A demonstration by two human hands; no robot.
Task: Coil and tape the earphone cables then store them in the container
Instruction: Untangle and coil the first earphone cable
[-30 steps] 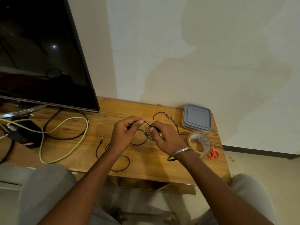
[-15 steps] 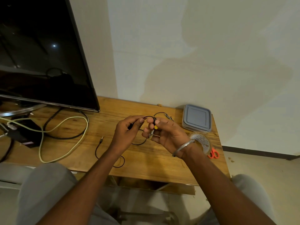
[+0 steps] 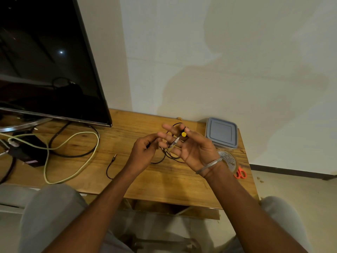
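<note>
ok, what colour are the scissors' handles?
Orange-red. The scissors show best in the head view, beside the tape roll at the table edge.

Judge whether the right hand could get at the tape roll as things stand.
Probably yes: the tape roll lies on the table beside the wrist of the right hand, nothing between them, though that hand holds the earphone cable.

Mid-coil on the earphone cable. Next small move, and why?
Probably another wrap: the left hand carries its pinched stretch of earphone cable around the spread fingers of the right hand. The right thumb pins the yellow earbud, and a tail with the plug lies slack on the table.
</note>
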